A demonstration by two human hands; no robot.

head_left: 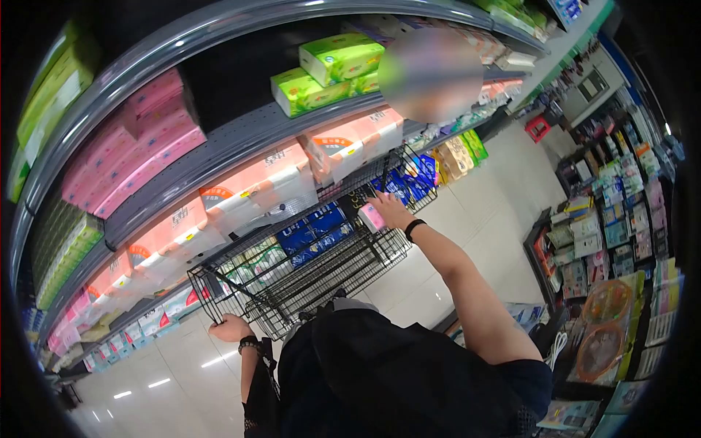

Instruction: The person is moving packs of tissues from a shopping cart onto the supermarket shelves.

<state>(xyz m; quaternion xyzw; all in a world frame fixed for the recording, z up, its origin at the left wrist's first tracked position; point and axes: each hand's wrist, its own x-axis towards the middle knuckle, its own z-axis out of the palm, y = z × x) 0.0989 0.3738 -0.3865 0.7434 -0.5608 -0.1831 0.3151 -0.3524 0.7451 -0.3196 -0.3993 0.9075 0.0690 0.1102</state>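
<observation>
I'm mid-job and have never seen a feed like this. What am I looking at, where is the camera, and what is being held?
There is no machine, just a person's two bare hands. One wide-angle camera worn on the head looks down at them. The left hand grips the handle of a black wire shopping cart. The right hand holds a small pink packet over the cart, which carries blue packs. Alongside, grey shelves hold orange-and-white wrapped packs.

Head-worn fisheye view, close, tilted down over the cart.
</observation>
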